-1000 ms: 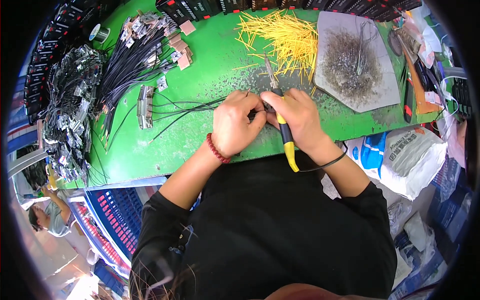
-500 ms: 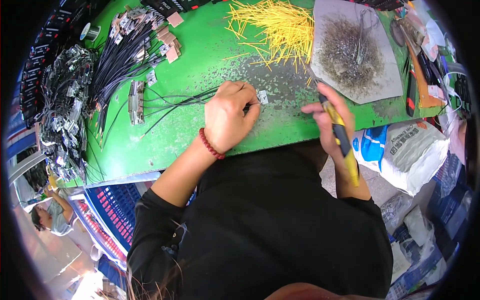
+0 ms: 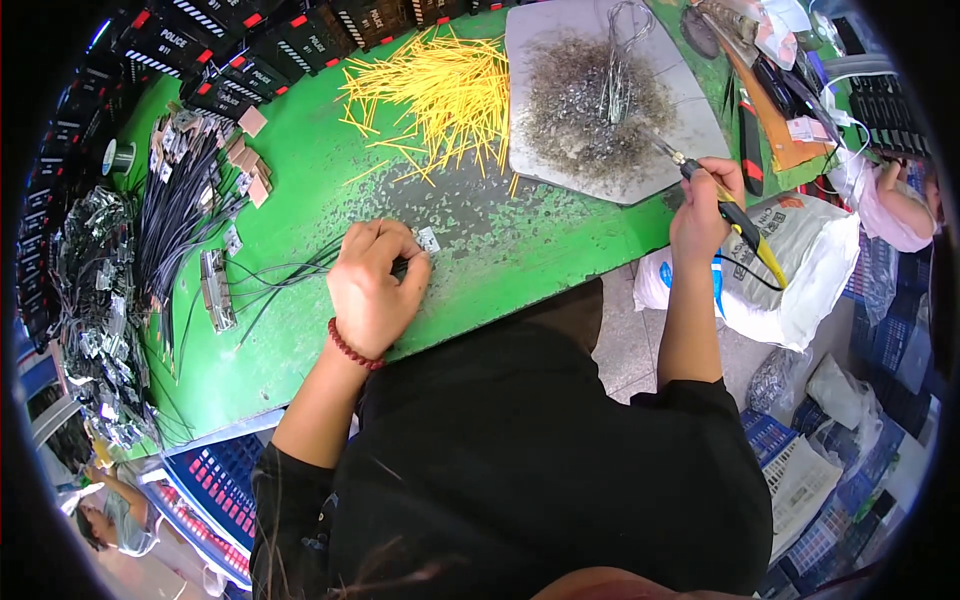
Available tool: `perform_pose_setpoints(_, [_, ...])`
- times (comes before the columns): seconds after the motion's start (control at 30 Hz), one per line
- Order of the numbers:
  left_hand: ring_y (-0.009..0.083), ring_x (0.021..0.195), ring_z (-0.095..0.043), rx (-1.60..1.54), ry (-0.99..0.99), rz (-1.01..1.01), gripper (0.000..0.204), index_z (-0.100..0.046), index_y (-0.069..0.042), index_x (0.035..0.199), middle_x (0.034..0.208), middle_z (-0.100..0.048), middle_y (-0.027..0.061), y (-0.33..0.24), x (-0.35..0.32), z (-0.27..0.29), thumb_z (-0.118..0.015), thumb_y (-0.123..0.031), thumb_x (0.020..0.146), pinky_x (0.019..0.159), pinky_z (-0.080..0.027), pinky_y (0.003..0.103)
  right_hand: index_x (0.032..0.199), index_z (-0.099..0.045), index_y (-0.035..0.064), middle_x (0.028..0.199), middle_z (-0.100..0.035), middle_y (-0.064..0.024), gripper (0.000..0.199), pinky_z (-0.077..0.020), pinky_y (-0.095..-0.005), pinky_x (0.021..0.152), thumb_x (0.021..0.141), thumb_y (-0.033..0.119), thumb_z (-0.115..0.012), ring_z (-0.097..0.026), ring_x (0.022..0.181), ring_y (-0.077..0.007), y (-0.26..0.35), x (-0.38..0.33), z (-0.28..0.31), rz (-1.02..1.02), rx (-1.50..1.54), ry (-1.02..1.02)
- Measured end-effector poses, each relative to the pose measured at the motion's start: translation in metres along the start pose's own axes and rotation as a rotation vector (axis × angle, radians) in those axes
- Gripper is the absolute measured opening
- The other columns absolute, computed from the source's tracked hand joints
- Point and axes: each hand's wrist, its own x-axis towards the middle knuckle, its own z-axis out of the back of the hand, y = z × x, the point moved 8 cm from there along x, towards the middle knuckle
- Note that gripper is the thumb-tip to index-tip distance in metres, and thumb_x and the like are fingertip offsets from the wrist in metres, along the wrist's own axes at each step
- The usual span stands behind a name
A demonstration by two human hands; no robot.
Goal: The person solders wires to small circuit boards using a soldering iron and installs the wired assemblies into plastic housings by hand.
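My left hand (image 3: 378, 280) rests on the green table, fingers closed around thin black wires (image 3: 285, 272) that trail off to the left. A small silver metal plate (image 3: 428, 239) lies just past its fingertips; whether the wires join it is hidden by the hand. My right hand (image 3: 703, 212) grips a yellow and black soldering iron (image 3: 741, 222). Its metal tip points at the dark, crumb-covered middle of a pale board (image 3: 540, 22). Loops of silvery solder wire (image 3: 615, 85) lie on that board, close to the tip.
Yellow sticks (image 3: 440, 95) are heaped left of the board. Black wire bundles (image 3: 185, 190), a metal piece (image 3: 216, 290) and a pile of metal parts (image 3: 100, 310) occupy the left. Black boxes (image 3: 300, 40) line the far edge. A white sack (image 3: 815, 250) stands beyond the right edge.
My right hand has carried the soldering iron right and away from me, from beside the board's near corner to over its dark middle. My left hand keeps its hold; the whole view has shifted.
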Motion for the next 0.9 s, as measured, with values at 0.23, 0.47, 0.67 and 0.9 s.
perform_pose_setpoints(0.23, [0.0245,0.074,-0.058,-0.011,0.011,0.013,0.014,-0.058,-0.006,0.069,0.08,-0.065,0.0054,0.001,0.0,-0.002,-0.071,0.0,0.066,0.064,-0.049,0.033,0.081,-0.058,0.0012,0.072,-0.056,-0.0006,0.004,-0.039,-0.0212,0.059,0.079,0.002,-0.061,-0.05,0.063,-0.0067,-0.013,0.009,0.0,-0.007,-0.1,-0.001])
perform_pose_setpoints(0.47, [0.0248,0.075,-0.059,-0.028,0.003,0.026,0.014,-0.058,-0.006,0.069,0.082,-0.065,0.0057,0.002,-0.002,0.0,-0.071,0.0,0.067,0.066,-0.05,0.034,0.084,-0.057,0.0011,0.072,-0.056,-0.0019,0.004,-0.0399,-0.021,0.057,0.081,0.003,-0.059,-0.052,0.062,-0.008,-0.019,0.006,0.007,-0.055,0.009,-0.013])
perform_pose_setpoints(0.67, [0.0275,0.075,-0.059,-0.026,0.015,0.013,0.009,-0.059,-0.007,0.071,0.079,-0.063,0.0071,0.004,-0.001,-0.001,-0.068,-0.003,0.069,0.066,-0.05,0.036,0.085,-0.053,-0.0004,0.074,-0.054,-0.0055,0.007,-0.0381,-0.0219,0.057,0.077,-0.001,-0.054,-0.048,0.061,-0.0093,-0.002,-0.037,-0.036,-0.141,0.231,0.171])
perform_pose_setpoints(0.9, [0.0261,0.075,-0.059,0.005,-0.029,-0.024,0.009,-0.059,-0.007,0.071,0.077,-0.061,0.0061,0.007,-0.005,-0.002,-0.068,-0.005,0.07,0.063,-0.05,0.036,0.087,-0.053,0.0033,0.075,-0.052,-0.0006,0.021,-0.0347,-0.0216,0.059,0.08,0.015,-0.069,-0.044,0.065,-0.0053,0.01,-0.114,-0.121,-0.217,0.219,0.507])
